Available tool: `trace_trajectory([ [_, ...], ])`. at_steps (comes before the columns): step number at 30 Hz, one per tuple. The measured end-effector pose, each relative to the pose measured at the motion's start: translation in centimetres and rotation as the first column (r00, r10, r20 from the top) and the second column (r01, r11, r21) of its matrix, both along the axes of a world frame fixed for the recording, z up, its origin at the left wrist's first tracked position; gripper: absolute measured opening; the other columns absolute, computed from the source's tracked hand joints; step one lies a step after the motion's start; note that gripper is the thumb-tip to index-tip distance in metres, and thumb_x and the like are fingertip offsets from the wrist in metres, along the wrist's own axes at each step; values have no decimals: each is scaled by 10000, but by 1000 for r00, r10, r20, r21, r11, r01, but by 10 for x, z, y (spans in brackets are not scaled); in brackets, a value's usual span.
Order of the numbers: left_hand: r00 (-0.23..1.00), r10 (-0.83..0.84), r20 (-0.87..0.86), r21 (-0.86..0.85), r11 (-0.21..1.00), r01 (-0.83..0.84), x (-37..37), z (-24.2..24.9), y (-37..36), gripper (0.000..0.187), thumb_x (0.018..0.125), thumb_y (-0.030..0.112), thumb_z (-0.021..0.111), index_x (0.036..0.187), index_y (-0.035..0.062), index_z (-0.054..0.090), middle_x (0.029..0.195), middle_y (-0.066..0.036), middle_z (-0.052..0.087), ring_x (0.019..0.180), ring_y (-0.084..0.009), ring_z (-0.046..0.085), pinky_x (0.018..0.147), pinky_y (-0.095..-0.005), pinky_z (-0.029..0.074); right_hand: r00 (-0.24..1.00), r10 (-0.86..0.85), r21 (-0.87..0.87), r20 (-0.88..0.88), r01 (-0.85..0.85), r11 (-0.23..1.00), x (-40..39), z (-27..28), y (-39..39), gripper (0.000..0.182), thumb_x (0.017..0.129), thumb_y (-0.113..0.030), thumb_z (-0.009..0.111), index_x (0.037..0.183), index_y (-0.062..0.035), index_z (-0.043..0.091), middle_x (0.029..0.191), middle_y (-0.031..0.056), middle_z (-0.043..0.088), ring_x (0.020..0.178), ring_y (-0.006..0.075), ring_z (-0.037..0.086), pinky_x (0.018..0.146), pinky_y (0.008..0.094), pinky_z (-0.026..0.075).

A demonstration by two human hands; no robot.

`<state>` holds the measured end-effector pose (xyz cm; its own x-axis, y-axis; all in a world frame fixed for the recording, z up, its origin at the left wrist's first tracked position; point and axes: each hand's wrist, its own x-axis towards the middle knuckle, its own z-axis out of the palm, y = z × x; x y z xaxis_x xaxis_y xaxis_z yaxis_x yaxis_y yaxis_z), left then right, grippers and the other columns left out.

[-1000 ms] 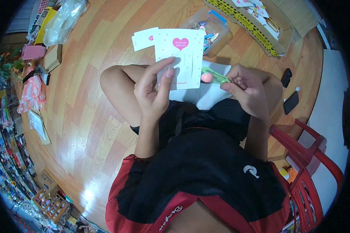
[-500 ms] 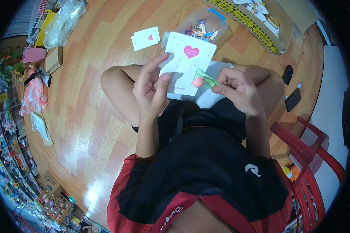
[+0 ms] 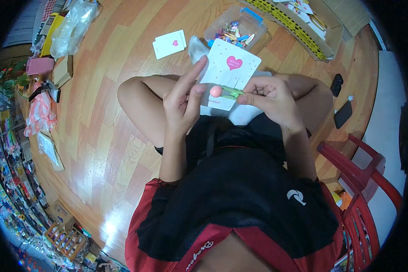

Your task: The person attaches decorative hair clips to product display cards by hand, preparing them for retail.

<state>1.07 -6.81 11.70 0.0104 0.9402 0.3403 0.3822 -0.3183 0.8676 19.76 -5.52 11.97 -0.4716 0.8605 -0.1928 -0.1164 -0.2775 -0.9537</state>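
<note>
A white display card (image 3: 233,52) with a pink heart and small dots is tilted in front of my lap. My left hand (image 3: 183,95) is at its left edge, thumb and forefinger tips on that side; the fingers behind are hidden. Over the card's lower part is a green hair clip (image 3: 232,92) with a pink ball (image 3: 216,91) at its end. My right hand (image 3: 269,97) pinches the clip between thumb and fingers near the card's right edge.
Beyond the card stands a clear plastic box (image 3: 217,27) of colourful clips. Two similar cards (image 3: 167,45) lie on the wooden floor to its left. A cardboard box (image 3: 299,38) is at the upper right, a phone (image 3: 343,115) and a red chair (image 3: 360,177) further right.
The card and my left hand have shifted right, the card tilting slightly more. The clip has moved left across the card's lower part, and my right hand has turned with it.
</note>
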Motion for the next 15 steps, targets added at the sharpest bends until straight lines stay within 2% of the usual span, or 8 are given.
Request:
trace_trajectory([
  [4, 998, -58, -6, 44, 997, 58, 2, 0, 4, 321, 772, 65, 518, 1088, 12, 493, 859, -87, 607, 628, -83, 543, 571, -201, 421, 995, -44, 25, 91, 42, 999, -2, 2, 0, 59, 709, -22, 605, 715, 21, 565, 664, 0, 553, 592, 21, 480, 524, 153, 364],
  [6, 990, -78, -114, -17, 997, 76, 4, 6, 6, 310, 785, 63, 499, 1088, 2, 489, 932, -109, 589, 636, -99, 551, 585, -210, 431, 979, -105, 81, 176, 92, 992, -3, 4, 0, 54, 706, -18, 607, 696, 18, 567, 650, -3, 548, 584, 20, 478, 514, 152, 361],
  [7, 990, -82, -114, -17, 997, 80, 5, 4, 6, 310, 785, 63, 499, 1088, 2, 489, 932, -109, 589, 636, -99, 551, 585, -210, 431, 978, -109, 81, 176, 96, 992, -2, 3, 1, 54, 706, -18, 607, 696, 18, 567, 650, -3, 548, 584, 20, 478, 514, 152, 361],
  [9, 997, -56, 57, 40, 998, 53, 7, -4, 6, 307, 790, 67, 496, 1088, -7, 484, 967, -114, 576, 655, -107, 561, 620, -222, 439, 993, -89, 38, 77, 87, 996, -1, 1, 3, 60, 713, -36, 601, 715, 23, 585, 636, 7, 559, 573, 28, 482, 511, 161, 365],
  [12, 992, -25, 121, 120, 993, 10, 6, -16, 10, 305, 796, 75, 493, 1087, -16, 481, 970, -112, 575, 688, -105, 564, 637, -224, 440, 997, -70, 51, 14, 70, 996, 1, 0, 4, 63, 712, -41, 605, 709, 18, 584, 642, 2, 556, 578, 26, 475, 513, 161, 359],
  [13, 992, -25, 120, 120, 993, 11, 7, -17, 9, 305, 796, 75, 493, 1087, -16, 481, 970, -112, 575, 688, -105, 564, 637, -224, 440, 997, -71, 51, 13, 70, 996, 1, -1, 4, 63, 712, -41, 605, 709, 18, 584, 642, 2, 556, 578, 26, 475, 513, 161, 359],
  [15, 972, -29, 232, 62, 998, 15, 8, -18, 9, 303, 799, 80, 491, 1087, -16, 482, 1005, -115, 560, 756, -107, 554, 668, -223, 432, 998, -51, 35, 31, 50, 998, 2, -3, 4, 65, 709, -48, 611, 703, 10, 582, 642, -5, 550, 585, 28, 474, 522, 160, 359],
])
